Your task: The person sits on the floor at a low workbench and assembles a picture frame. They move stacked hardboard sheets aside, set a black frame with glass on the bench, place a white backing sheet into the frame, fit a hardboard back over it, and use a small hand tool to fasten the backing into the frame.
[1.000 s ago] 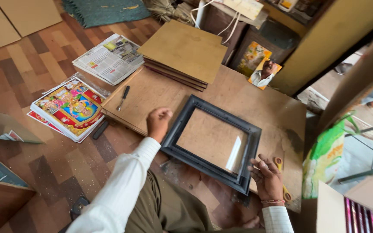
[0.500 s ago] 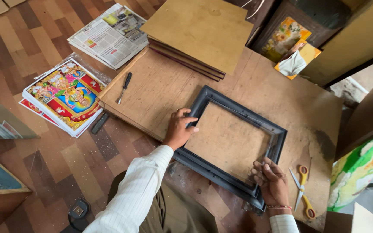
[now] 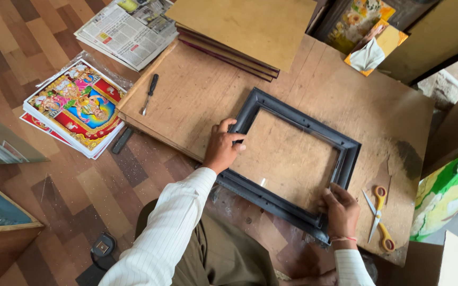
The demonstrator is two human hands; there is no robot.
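A dark picture frame (image 3: 298,164) lay flat on a brown board (image 3: 197,95) in the middle of the picture, turned at an angle, with its far corner toward the upper middle and its near corner toward the lower right. The board showed bare through the frame's opening.

The left hand (image 3: 222,148), in a white striped sleeve, rested on the frame's left side, with fingers curled over the inner edge and the thumb on the outer rail, gripping it. The right hand (image 3: 340,209) sat at the frame's lower right corner, fingers bent and pinching the rail there. The two hands were well apart, on opposite sides of the frame.

Yellow-handled scissors (image 3: 378,214) lay on the board just right of the right hand, blades pointing up the picture. A screwdriver (image 3: 149,94) lay near the board's left edge. A stack of boards (image 3: 239,29) sat at the top middle, overlapping the far edge of the work board. On the wood floor at the left lay a pile of bright prints (image 3: 75,106), and above it a newspaper (image 3: 125,32). A folded orange packet (image 3: 372,50) lay in the upper right.
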